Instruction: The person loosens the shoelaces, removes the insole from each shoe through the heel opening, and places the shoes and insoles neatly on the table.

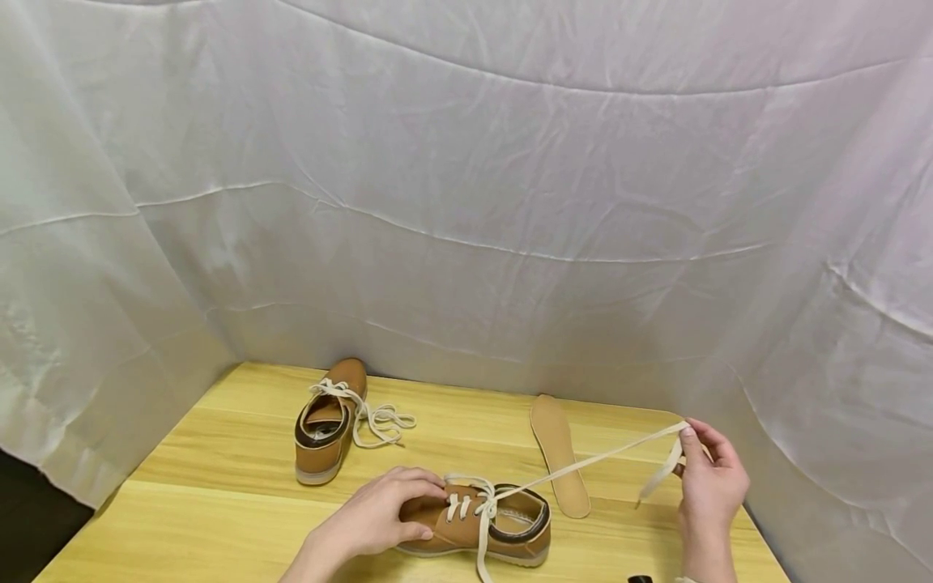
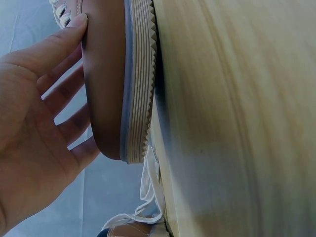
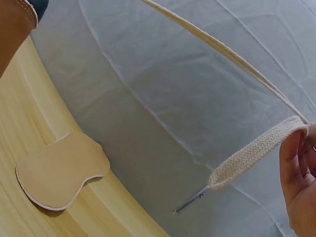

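A brown shoe (image 1: 459, 526) with cream laces lies on the table, toe to the left. My left hand (image 1: 389, 510) grips its toe end, thumb on the near side and fingers over the far side; the left wrist view shows the thumb on the brown upper (image 2: 104, 84) above the ridged sole. Out to the right, my right hand (image 1: 710, 470) pinches a cream shoelace (image 1: 598, 457), drawn taut from the shoe's eyelets. The lace's free end (image 3: 256, 150) hangs from the fingers, with its tip (image 3: 190, 200) dangling. Another lace end (image 1: 483, 542) drapes over the shoe's near side.
A second brown shoe (image 1: 324, 441) stands at the back left, its loose laces (image 1: 382, 421) spread beside it. A tan insole (image 1: 557, 453) lies behind the gripped shoe. A small black object (image 1: 640, 579) shows at the front edge. Grey-white cloth (image 1: 466, 202) surrounds the wooden table (image 1: 219, 478).
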{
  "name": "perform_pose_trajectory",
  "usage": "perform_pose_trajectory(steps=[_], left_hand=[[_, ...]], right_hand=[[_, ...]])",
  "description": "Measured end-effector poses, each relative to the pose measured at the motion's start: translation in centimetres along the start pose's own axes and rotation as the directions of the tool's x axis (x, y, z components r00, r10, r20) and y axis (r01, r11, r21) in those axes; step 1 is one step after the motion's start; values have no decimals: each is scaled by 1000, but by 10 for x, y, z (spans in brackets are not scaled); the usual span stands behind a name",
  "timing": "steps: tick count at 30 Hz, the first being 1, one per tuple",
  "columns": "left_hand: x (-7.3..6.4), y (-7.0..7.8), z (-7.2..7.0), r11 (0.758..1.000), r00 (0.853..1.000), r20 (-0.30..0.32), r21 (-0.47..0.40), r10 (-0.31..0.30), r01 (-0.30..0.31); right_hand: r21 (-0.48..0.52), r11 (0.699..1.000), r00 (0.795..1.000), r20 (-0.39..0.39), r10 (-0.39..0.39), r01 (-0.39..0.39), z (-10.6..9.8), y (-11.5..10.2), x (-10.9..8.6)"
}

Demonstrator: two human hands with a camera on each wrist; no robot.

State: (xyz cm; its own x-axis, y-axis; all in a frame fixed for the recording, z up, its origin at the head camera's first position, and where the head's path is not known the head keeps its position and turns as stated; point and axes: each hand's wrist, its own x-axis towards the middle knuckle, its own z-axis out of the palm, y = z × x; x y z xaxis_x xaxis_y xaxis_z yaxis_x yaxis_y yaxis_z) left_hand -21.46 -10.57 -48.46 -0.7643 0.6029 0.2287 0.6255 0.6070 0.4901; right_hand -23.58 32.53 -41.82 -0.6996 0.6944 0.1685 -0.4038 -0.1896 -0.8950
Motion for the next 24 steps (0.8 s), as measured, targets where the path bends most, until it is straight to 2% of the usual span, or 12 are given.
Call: perform_pose_trajectory(steps=[15,24], left_hand=[[0,0,0,1000,1000,-2,-6,9,-9],[0,2,-1,1000,1000,0,-17,-4,4]], right_hand=[[11,1000,999,-25,29,-29,-7,-1,6],[93,996,998,-64,8,-2,-15,-4,12]])
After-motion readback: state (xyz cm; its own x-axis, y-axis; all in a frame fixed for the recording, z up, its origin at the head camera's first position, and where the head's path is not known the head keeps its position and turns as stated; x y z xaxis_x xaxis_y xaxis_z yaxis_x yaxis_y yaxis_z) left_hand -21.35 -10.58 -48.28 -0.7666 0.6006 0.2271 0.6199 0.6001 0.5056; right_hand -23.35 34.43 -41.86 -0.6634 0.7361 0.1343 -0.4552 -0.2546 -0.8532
